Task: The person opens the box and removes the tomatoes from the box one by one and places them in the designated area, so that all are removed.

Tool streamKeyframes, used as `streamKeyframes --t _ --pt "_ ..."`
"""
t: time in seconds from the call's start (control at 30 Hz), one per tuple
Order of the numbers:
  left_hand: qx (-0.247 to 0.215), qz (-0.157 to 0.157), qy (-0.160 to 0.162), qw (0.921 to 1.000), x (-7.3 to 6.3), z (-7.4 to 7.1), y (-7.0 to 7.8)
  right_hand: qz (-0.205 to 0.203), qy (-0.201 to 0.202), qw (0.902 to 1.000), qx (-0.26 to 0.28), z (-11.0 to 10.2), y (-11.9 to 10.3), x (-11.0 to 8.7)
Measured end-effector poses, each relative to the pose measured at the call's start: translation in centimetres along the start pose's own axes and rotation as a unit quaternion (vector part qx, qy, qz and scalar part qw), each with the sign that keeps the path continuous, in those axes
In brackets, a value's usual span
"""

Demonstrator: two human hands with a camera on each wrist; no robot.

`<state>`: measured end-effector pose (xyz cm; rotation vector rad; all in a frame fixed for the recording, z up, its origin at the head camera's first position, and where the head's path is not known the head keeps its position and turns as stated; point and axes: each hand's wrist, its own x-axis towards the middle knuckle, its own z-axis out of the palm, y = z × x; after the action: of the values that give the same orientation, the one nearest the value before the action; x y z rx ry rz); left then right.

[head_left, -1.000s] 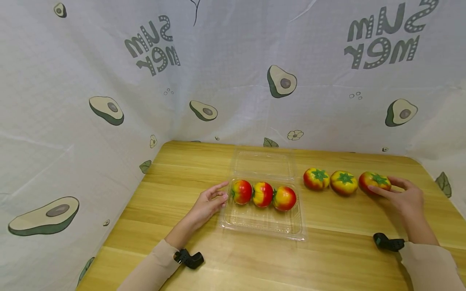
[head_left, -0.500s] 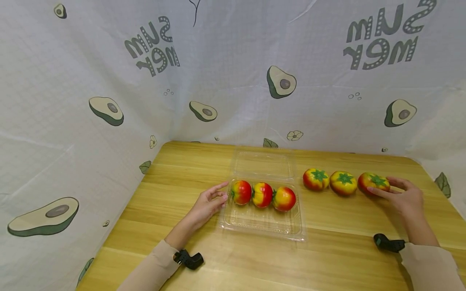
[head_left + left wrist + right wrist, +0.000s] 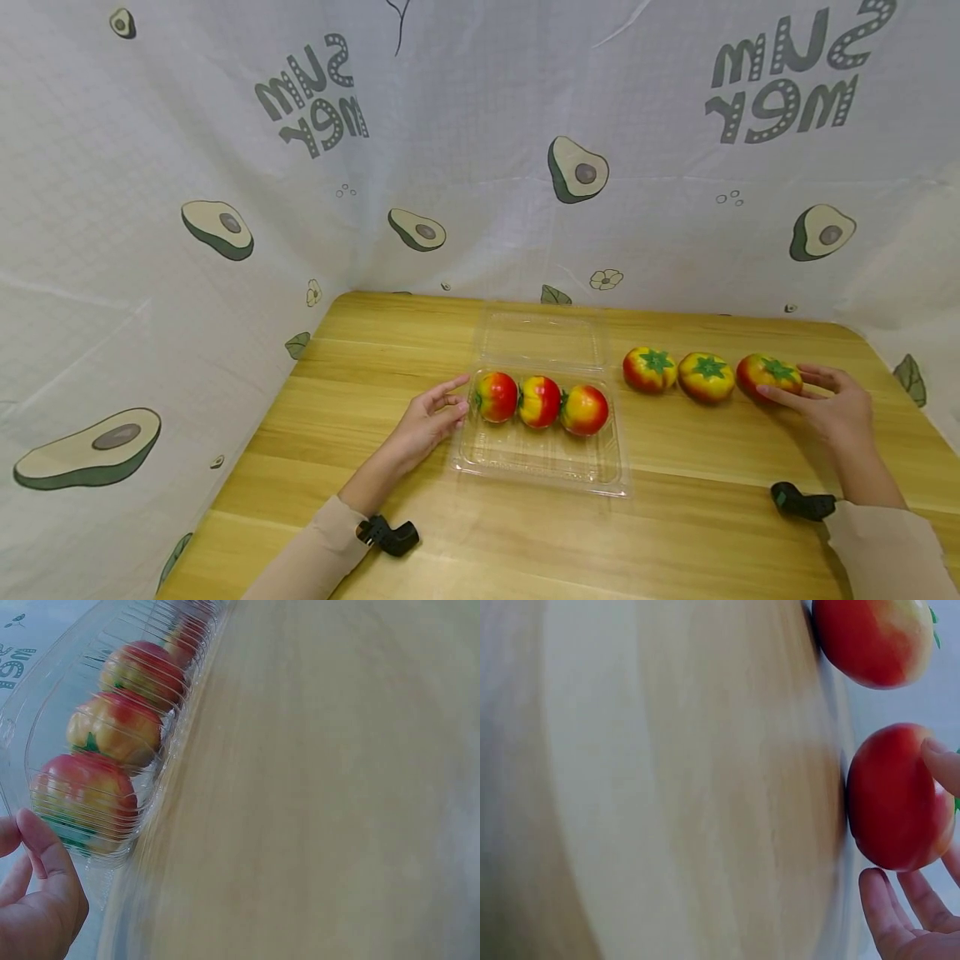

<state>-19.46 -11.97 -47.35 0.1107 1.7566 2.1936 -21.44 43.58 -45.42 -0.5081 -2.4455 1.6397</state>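
Observation:
A hinged clear plastic box [image 3: 540, 467] lies with its lid folded back on the table. Inside its tray, three red-and-yellow tomatoes [image 3: 539, 402] lie on their sides in a row. My left hand [image 3: 429, 423] pinches the box's left rim between thumb and index finger, beside the leftmost tomato [image 3: 84, 796]. To the right of the box, three more tomatoes stand in a line with green calyxes up. My right hand [image 3: 834, 410] holds the rightmost tomato [image 3: 768, 377], thumb on its near side and fingers at its right. That tomato [image 3: 896, 799] sits at the tabletop.
Between the box and the held tomato stand the other two, a left tomato [image 3: 649, 369] and a middle tomato [image 3: 706, 377]. The box's flat lid [image 3: 543, 337] reaches toward the wooden table's [image 3: 390, 333] back edge. A white avocado-print curtain [image 3: 495, 150] hangs behind and at the left.

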Motion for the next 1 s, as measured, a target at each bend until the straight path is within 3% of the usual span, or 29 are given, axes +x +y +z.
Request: streamKeyframes --t 0.2,0.43,1.0 --pt "-0.001 -0.006 0.001 1.0 -0.2 0.0 0.0 0.013 0.0 0.9999 -0.011 -0.4 0.5 0.0" --pt "-0.002 -0.007 0.006 1.0 -0.3 0.2 0.1 -0.008 -0.005 0.9999 0.003 -0.5 1.1 0.2" --pt "-0.001 -0.005 0.004 1.0 -0.2 0.1 0.0 -0.005 0.002 0.9999 0.015 -0.8 0.5 -0.6"
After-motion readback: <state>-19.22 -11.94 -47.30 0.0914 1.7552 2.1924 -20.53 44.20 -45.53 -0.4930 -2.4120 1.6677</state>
